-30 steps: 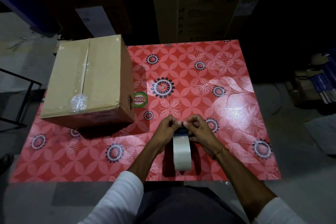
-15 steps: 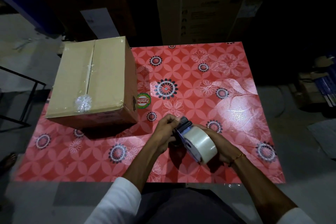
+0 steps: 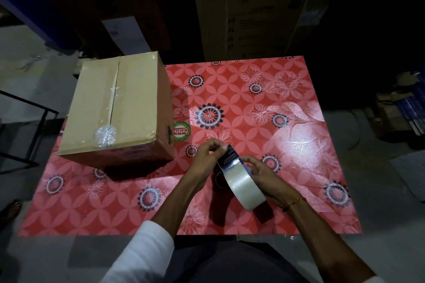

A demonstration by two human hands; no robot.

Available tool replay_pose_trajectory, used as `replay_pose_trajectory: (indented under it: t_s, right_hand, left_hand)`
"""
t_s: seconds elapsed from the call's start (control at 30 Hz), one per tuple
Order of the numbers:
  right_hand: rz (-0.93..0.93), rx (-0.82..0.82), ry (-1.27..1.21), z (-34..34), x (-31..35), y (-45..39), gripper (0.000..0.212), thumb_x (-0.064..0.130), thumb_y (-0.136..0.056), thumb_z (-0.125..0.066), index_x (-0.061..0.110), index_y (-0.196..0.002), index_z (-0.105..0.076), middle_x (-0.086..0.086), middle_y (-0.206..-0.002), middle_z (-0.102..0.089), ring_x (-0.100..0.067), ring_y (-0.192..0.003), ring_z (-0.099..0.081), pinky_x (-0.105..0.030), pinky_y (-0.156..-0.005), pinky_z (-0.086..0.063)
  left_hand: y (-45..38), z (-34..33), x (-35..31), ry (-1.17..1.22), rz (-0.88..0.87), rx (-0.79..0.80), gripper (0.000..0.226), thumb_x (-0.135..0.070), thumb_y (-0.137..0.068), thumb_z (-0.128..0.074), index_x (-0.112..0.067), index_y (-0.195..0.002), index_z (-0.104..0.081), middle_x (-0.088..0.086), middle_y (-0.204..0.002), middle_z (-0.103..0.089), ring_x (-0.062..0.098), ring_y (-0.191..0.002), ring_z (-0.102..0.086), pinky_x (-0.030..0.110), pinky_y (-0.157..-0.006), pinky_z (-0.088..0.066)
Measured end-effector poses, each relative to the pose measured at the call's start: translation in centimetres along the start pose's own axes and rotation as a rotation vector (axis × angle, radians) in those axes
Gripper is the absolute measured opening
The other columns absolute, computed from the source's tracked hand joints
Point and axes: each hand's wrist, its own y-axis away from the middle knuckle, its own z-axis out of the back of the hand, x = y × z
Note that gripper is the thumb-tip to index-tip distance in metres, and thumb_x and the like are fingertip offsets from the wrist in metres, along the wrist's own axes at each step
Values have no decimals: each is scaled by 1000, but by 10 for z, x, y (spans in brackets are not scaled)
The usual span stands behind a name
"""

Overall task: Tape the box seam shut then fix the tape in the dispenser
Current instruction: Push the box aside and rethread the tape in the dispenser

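Observation:
A brown cardboard box [image 3: 128,108] stands on the left of the red flowered table [image 3: 299,145]. Clear tape runs along its top seam, and a crumpled wad of tape [image 3: 105,136] sits near its front edge. A tape dispenser with a roll of clear tape [image 3: 243,185] is held above the table's near middle. My right hand [image 3: 264,174] grips the dispenser and roll from the right. My left hand [image 3: 207,156] pinches the free end of the tape at the dispenser's dark front end. The dispenser's handle is mostly hidden behind the roll.
A round green and red sticker [image 3: 181,131] lies on the table beside the box. A tall carton printed with "WASHING" [image 3: 259,9] stands behind the table. A black metal frame [image 3: 34,122] is on the left, and clutter lies on the floor at the right.
The dispenser has been lifted and turned so the roll tilts to the right. My left hand now pinches the tape end further up, away from the roll.

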Motion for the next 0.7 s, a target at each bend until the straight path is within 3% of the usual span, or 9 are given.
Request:
replay_pose_trajectory:
  t_s: [0.07,0.13,0.23,0.3,0.4,0.57,0.7]
  right_hand:
    - [61,20,38,-1,3,-2,36,-3,-94,-64,19,-123,-63,-8,-111,-76,-21,-90,-73,-30,-71,-57]
    - [113,67,89,-3,11,-4,51,0,-89,-67,31,-130,-62,-5,-122,-74,-22,-109,-71,-33,-85,-56]
    - [163,101,124,-7,19,-5,66,2,-92,-63,40,-144,-49,1,-133,-69,-20,-123,-66,-31,-95,-56]
    - [193,75,122,-10,23,-4,64,3,-92,-62,43,-140,-52,5,-128,-71,-13,-116,-68,-25,-89,-56]
    - [185,61,116,-12,32,0,51,9,-88,-68,47,-123,-65,11,-112,-77,-4,-99,-73,-18,-77,-56]
    - [117,116,148,-4,35,1,29,10,-92,-64,33,-104,-74,2,-96,-79,-14,-89,-75,-28,-76,-59]
    - [119,141,130,-4,38,3,27,10,-86,-61,28,-97,-77,1,-91,-77,-17,-87,-72,-29,-79,-58]
  left_hand:
    - [2,-1,-7,-33,-88,7,14,-14,-98,-58,-15,-85,-60,-2,-84,-59,14,-77,-53,30,-72,-45]
    - [4,-2,-15,-50,-172,30,13,-14,-98,-57,-15,-86,-59,-5,-84,-59,10,-74,-54,24,-70,-46]
    - [7,0,-32,-96,-281,90,14,-16,-99,-57,-17,-85,-57,-7,-82,-57,6,-71,-53,20,-68,-44]
    - [7,3,-43,-168,-365,121,19,-15,-99,-57,-23,-82,-55,-8,-79,-54,6,-69,-50,20,-66,-41]
    - [5,8,-55,-226,-429,152,21,-18,-98,-57,-26,-79,-54,-2,-82,-53,14,-75,-50,33,-68,-43]
    - [3,12,-65,-158,-391,202,18,-21,-97,-57,-23,-79,-54,-6,-77,-53,11,-67,-50,28,-62,-46]
    - [-2,18,-72,-167,-285,270,14,-25,-93,-64,-20,-81,-61,-4,-80,-61,15,-72,-57,30,-65,-51]
